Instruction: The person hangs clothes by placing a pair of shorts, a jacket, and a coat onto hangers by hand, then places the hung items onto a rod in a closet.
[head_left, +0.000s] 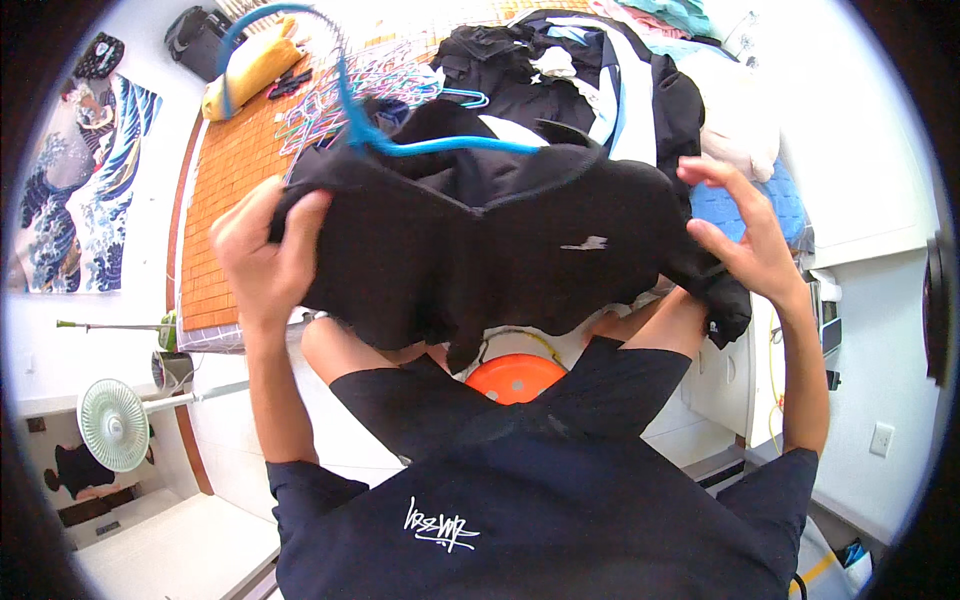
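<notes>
My left hand (274, 251) pinches the shoulder of a black garment (480, 262) with a V-shaped neckline and a small light mark on its chest. A blue hanger (457, 145) sits in the neck opening, its lower parts covered by the cloth. Its large curved blue hook rises to the upper left, blurred. On the other side, my right hand (750, 232) is beside the garment's shoulder and sleeve, thumb and fingers spread with no cloth visibly between them. The garment is held up above my knees.
Behind it, a bed with a bamboo mat (217, 255) bears a tangle of coloured hangers (375, 82), a heap of dark clothes (487, 64) and a yellow pillow (255, 67). An orange stool (516, 377) shows between my legs. A fan (114, 425) stands left, a white cabinet (724, 375) right.
</notes>
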